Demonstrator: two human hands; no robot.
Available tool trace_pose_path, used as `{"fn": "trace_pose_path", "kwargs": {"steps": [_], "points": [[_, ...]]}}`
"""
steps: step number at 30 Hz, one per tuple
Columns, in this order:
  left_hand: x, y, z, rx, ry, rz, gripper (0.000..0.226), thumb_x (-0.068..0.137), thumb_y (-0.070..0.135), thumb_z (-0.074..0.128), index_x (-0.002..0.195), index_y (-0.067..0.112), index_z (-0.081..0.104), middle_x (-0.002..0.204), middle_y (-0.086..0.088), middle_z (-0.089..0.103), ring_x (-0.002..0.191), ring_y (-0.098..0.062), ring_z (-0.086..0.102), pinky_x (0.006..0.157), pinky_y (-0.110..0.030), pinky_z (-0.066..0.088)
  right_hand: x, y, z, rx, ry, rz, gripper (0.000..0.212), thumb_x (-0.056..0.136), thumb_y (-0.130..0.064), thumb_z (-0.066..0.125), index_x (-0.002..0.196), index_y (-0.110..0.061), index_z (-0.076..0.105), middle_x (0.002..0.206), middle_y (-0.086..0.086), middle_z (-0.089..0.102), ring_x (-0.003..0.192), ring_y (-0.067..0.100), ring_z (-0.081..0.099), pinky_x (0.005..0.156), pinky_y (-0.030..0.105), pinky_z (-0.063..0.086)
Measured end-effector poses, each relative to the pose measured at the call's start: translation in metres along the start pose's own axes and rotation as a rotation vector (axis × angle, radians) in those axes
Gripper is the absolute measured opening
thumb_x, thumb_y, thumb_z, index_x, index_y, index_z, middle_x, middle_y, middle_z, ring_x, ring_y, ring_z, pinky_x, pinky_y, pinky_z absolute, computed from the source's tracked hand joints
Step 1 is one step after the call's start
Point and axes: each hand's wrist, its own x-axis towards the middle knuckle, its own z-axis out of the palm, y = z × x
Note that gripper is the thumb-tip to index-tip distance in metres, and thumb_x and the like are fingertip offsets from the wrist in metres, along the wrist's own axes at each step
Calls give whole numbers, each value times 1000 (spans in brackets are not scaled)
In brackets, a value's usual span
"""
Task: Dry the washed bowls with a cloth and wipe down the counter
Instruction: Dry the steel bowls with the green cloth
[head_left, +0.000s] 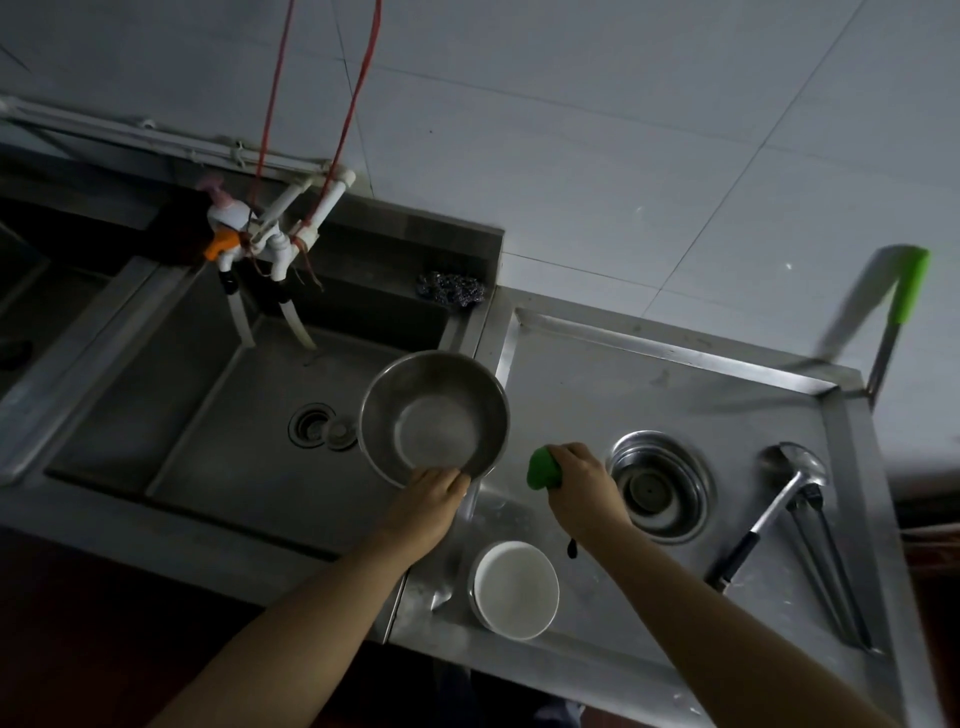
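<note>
The head camera, the only view, looks down on a stainless steel sink (208, 410) at the left and a stainless steel counter (675, 374) with a raised rim at the right. The left hand (431, 493) grips the near rim of a round stainless steel bowl (434, 415), fingers curled over the edge, and holds it tilted above the sink's right side. The right hand (576, 480) is closed round a bunched bright green cloth (543, 467), held just right of the bowl over the counter's near-left part. A stack of white round bowls (516, 588) stands on the counter below the hands. Further right lies an upturned stack of steel bowls (660, 488), then a steel ladle with a black handle (763, 519) and a pair of steel tongs (826, 566). A steel-wool scourer (451, 290) sits on the sink's back ledge, near white plastic taps (275, 244).

The step in hand looks like drying the steel bowl. To do it well, I would keep the bowl tipped over the sink so drips fall there, open the cloth out from its wad, sweep round the inside wall and base, then turn the bowl for the outside and rim. The thin, wet rim could slip in a one-handed hold.

No brand, label or writing can be read anywhere.
</note>
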Motion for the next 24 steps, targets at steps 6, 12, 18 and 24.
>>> {"fn": "trace_pose_path", "kwargs": {"steps": [6,12,18,24], "points": [[1,1,-1,-2,-48,-6,34,78,6,49,107,9,67,100,-9,64,89,-31,60,87,-42,50,-5,6,10,13,-2,6,43,93,-7,57,135,-17,57,134,6,55,111,27,60,95,39,51],[-4,-5,0,-5,-59,5,34,78,3,69,111,11,64,100,-8,65,87,-31,60,85,-43,50,-8,11,18,30,5,20,43,91,-6,57,133,-18,59,132,7,56,110,29,61,93,40,51],[-6,-3,-6,77,-19,13,13,86,17,68,98,16,66,91,-4,66,83,-30,60,81,-41,48,-13,20,17,13,-8,43,43,92,-6,58,134,-16,58,132,8,56,112,29,60,95,40,51],[-4,1,-18,152,-126,-8,28,91,39,54,102,17,67,96,-3,68,88,-30,63,87,-44,49,-15,26,16,9,-4,56,41,92,-6,57,132,-16,60,130,8,57,110,29,60,95,40,51]]}}
